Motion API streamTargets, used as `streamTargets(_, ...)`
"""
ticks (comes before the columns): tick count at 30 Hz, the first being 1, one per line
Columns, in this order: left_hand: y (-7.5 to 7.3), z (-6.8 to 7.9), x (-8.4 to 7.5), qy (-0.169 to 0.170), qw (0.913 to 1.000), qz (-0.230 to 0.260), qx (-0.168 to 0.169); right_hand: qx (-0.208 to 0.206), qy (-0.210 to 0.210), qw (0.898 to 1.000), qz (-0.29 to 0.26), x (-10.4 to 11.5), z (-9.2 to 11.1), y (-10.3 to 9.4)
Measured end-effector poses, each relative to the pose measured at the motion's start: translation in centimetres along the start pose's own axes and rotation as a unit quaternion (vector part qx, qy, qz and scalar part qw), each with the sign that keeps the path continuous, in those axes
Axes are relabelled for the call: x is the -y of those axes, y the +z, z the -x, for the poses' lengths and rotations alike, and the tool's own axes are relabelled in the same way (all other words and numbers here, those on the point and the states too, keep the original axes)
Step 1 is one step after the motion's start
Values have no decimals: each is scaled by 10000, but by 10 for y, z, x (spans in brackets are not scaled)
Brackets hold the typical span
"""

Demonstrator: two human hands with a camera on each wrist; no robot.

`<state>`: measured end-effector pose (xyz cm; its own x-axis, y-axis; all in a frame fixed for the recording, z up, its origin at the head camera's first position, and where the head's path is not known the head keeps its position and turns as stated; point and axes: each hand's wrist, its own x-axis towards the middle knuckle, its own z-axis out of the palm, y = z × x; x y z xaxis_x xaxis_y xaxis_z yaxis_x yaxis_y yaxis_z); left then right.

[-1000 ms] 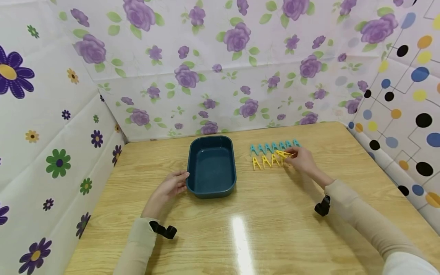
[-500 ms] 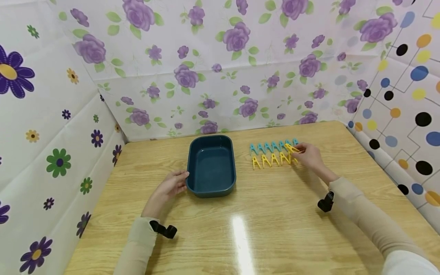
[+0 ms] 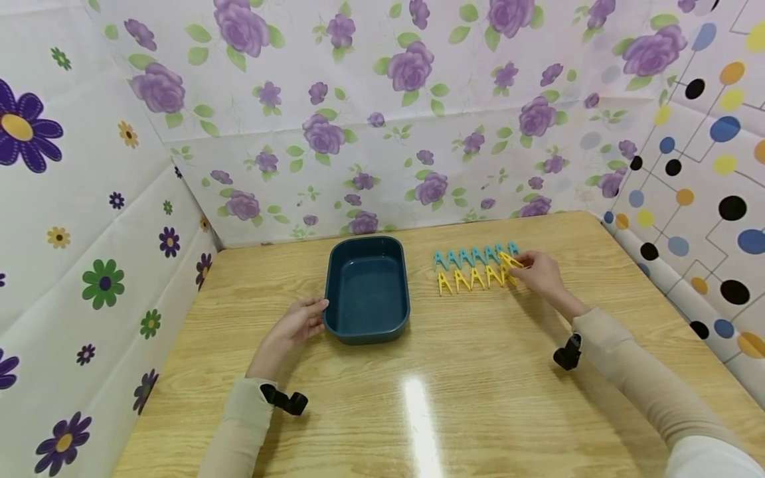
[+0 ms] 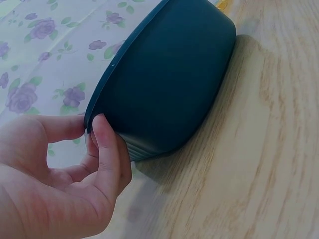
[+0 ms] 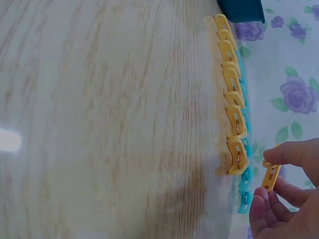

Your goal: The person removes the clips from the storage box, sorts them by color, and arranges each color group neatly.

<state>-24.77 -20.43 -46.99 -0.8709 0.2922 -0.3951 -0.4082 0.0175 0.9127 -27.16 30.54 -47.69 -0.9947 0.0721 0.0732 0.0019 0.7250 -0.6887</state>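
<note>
My left hand (image 3: 295, 323) holds the left rim of a deep, dark teal rectangular dish (image 3: 366, 292), thumb on the outer wall in the left wrist view (image 4: 103, 144). My right hand (image 3: 540, 275) pinches a yellow clothespin (image 5: 270, 178) between thumb and fingers. In the head view it is raised over the right end of a row of several yellow clothespins (image 3: 460, 281). Behind them runs a row of several light-blue clothespins (image 3: 476, 255). Both rows stand on the table with their legs spread toward the front. My fingers partly hide the rightmost yellow one.
A light wood-grain table (image 3: 335, 425) carries everything, with a bright glare streak near its front. Purple-flowered cloth (image 3: 323, 133) hangs behind it. A flower-print sheet (image 3: 101, 232) stands at the left and a dotted one (image 3: 687, 219) at the right.
My right hand has moved slightly right with the pinched yellow clothespin, from near the fourth yellow one to over the row's right end. The left hand and dish have stayed put.
</note>
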Motion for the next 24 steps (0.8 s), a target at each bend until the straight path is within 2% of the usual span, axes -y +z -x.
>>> streamTargets(24,0,0,2,40,10000,-29,-4,137,198,9996,168,1,7,-7)
